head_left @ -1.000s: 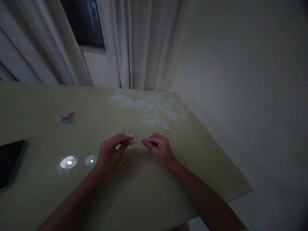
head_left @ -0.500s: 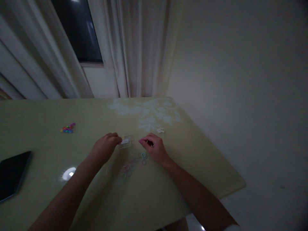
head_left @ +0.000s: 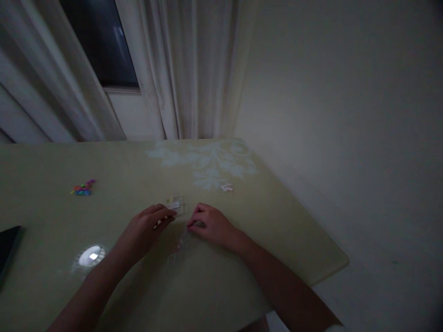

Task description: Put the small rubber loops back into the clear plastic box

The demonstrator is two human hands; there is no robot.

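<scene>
We find rings (head_left: 179, 245) close, likely for easy reach; right hand (head_left: 214, 225) pinched, left hand (head_left: 143, 230) barely open beside the clear box (head_left: 176, 204), holds unconfirmed.

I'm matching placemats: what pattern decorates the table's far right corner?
Pale leafy scrollwork, best seen in the head view.

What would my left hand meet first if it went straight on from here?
Probably the small clear case: its near edge lies right by the left hand's fingertips. Depth is unclear, so I can't tell whether they touch.
</scene>
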